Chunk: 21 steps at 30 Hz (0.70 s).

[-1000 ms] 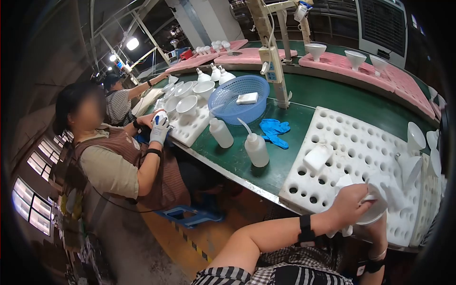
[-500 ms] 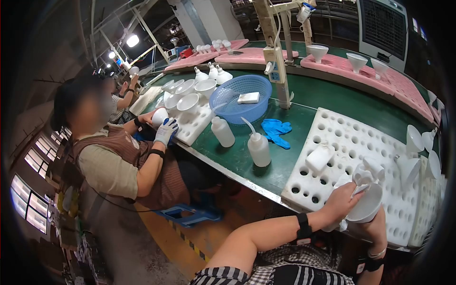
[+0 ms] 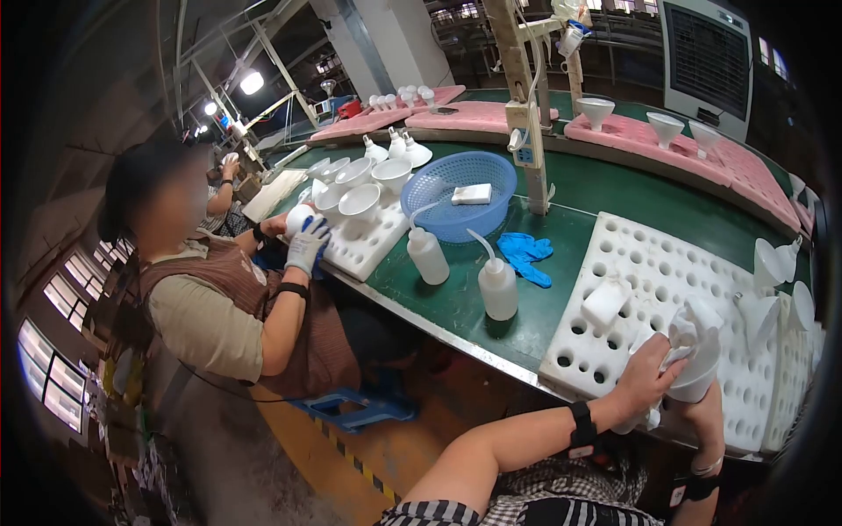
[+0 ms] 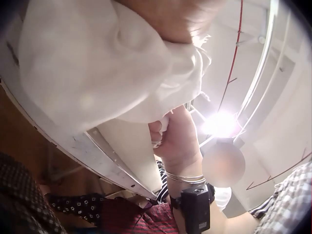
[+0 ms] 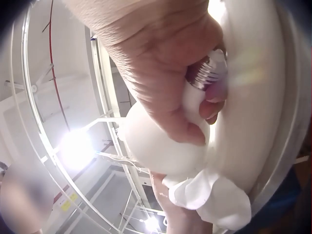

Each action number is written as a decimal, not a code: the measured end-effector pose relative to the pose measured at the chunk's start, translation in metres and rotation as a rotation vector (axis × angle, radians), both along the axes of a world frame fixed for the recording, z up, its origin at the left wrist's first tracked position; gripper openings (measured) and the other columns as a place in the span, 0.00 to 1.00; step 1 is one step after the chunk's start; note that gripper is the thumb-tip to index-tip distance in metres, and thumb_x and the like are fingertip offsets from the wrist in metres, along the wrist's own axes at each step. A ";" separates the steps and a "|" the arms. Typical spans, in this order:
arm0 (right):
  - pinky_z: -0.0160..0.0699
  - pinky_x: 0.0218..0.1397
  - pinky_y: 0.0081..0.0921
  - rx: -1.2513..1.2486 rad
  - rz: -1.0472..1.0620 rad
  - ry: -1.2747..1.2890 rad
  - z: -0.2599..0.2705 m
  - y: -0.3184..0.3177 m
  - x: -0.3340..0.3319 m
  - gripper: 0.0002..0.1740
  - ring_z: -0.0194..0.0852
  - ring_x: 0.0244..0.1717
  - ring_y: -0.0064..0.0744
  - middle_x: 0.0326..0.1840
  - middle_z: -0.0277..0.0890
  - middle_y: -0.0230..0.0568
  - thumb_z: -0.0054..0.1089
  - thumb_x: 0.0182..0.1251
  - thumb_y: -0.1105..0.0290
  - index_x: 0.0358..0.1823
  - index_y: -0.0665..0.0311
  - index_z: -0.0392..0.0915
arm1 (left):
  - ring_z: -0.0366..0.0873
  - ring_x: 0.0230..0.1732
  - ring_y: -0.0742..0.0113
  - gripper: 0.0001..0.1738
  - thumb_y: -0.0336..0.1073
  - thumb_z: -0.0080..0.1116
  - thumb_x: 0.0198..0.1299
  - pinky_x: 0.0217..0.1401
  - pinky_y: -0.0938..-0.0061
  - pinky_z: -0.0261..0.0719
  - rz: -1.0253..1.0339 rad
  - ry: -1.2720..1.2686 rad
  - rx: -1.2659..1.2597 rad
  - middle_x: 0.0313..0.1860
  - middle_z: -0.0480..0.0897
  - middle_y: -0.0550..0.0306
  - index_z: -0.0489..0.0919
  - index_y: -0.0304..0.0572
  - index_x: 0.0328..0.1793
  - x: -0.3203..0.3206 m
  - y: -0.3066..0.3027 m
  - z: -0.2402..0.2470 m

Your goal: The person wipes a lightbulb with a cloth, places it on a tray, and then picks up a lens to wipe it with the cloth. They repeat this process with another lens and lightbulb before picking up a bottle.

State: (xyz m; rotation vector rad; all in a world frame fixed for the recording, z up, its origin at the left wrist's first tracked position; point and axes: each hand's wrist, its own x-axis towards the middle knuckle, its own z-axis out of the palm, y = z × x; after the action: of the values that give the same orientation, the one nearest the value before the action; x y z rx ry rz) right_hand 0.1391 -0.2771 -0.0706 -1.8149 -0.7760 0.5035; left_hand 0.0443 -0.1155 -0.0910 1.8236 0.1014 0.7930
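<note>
My right hand (image 3: pixel 704 414) holds a white funnel-shaped lamp housing (image 3: pixel 698 379) from below. In the right wrist view its fingers (image 5: pixel 190 134) curl round the neck, just by the threaded metal screw base (image 5: pixel 207 75). A crumpled white cloth (image 3: pixel 687 331) is bunched in my left hand (image 3: pixel 643 379) and overlaps the housing's rim. The left wrist view has the cloth (image 4: pixel 97 68) filling its upper left, below my left hand (image 4: pixel 170 19). Both hands are over the near edge of a white foam board (image 3: pixel 568 361) full of holes.
A white block (image 3: pixel 606 302) lies on the board, and more lamp housings (image 3: pixel 759 317) stand at its right. To the left are two squeeze bottles (image 3: pixel 498 289), blue gloves (image 3: pixel 526 258) and a blue basket (image 3: pixel 421 206). A seated person (image 3: pixel 219 307) works further left.
My left hand has drawn back from over the housing's mouth, then the cloth has come back to its rim. The right hand keeps its hold. The head view has shifted slightly.
</note>
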 end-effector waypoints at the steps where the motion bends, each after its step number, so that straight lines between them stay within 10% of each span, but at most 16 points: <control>1: 0.79 0.49 0.30 0.002 -0.006 0.000 -0.003 0.002 0.003 0.27 0.83 0.45 0.35 0.46 0.83 0.45 0.74 0.49 0.70 0.52 0.67 0.76 | 0.75 0.49 0.41 0.17 0.39 0.60 0.62 0.53 0.58 0.74 0.022 -0.085 0.025 0.47 0.77 0.42 0.79 0.36 0.53 -0.004 -0.001 0.003; 3: 0.79 0.51 0.33 -0.351 -0.046 -0.098 -0.007 -0.003 0.011 0.27 0.83 0.48 0.41 0.46 0.83 0.49 0.73 0.51 0.71 0.54 0.66 0.75 | 0.74 0.46 0.42 0.16 0.34 0.67 0.51 0.51 0.58 0.74 0.026 -0.208 0.061 0.44 0.77 0.46 0.81 0.39 0.47 -0.015 -0.007 0.017; 7: 0.78 0.47 0.36 -0.134 0.095 -0.789 -0.048 -0.021 0.018 0.20 0.79 0.49 0.39 0.51 0.79 0.41 0.67 0.61 0.71 0.54 0.64 0.76 | 0.72 0.41 0.40 0.14 0.32 0.67 0.40 0.47 0.56 0.73 0.047 -0.330 0.437 0.36 0.73 0.46 0.78 0.38 0.36 -0.006 -0.017 0.061; 12: 0.74 0.66 0.36 -0.353 -0.044 -0.732 -0.079 -0.011 0.018 0.31 0.73 0.64 0.44 0.62 0.74 0.43 0.64 0.59 0.74 0.67 0.59 0.71 | 0.73 0.45 0.37 0.10 0.28 0.61 0.42 0.52 0.53 0.74 -0.154 0.019 0.362 0.38 0.76 0.39 0.79 0.34 0.33 0.041 -0.023 0.067; 13: 0.68 0.71 0.36 -0.600 0.030 -0.581 0.000 0.000 -0.014 0.36 0.69 0.69 0.46 0.65 0.73 0.47 0.61 0.56 0.77 0.70 0.63 0.66 | 0.74 0.49 0.37 0.12 0.29 0.57 0.47 0.54 0.55 0.75 -0.250 0.153 0.297 0.43 0.80 0.39 0.81 0.34 0.40 0.046 -0.016 0.072; 14: 0.66 0.72 0.39 -0.339 -0.129 -0.453 -0.009 -0.001 -0.015 0.38 0.66 0.72 0.47 0.66 0.72 0.53 0.58 0.54 0.78 0.71 0.67 0.63 | 0.77 0.49 0.37 0.13 0.33 0.58 0.50 0.53 0.55 0.77 -0.321 0.085 0.132 0.41 0.81 0.35 0.82 0.33 0.39 0.047 -0.010 0.076; 18: 0.78 0.55 0.44 -0.317 -0.079 -0.291 0.016 0.006 -0.011 0.43 0.80 0.53 0.60 0.51 0.80 0.60 0.72 0.48 0.68 0.69 0.66 0.64 | 0.81 0.37 0.60 0.14 0.35 0.51 0.70 0.46 0.68 0.78 -0.279 0.096 -0.315 0.38 0.85 0.48 0.81 0.33 0.51 0.044 0.002 0.048; 21: 0.80 0.49 0.46 -0.233 -0.030 -0.310 0.017 -0.003 -0.012 0.50 0.81 0.47 0.60 0.45 0.82 0.60 0.73 0.43 0.71 0.72 0.66 0.59 | 0.81 0.35 0.57 0.16 0.39 0.53 0.70 0.42 0.67 0.78 -0.026 0.249 -0.106 0.36 0.85 0.45 0.80 0.31 0.51 0.031 0.016 0.006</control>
State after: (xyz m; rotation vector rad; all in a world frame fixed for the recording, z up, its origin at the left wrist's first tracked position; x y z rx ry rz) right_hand 0.1275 -0.2799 -0.0532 -2.1505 -0.9279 0.3052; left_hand 0.0749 -0.0996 -0.0848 1.8117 0.2749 0.5290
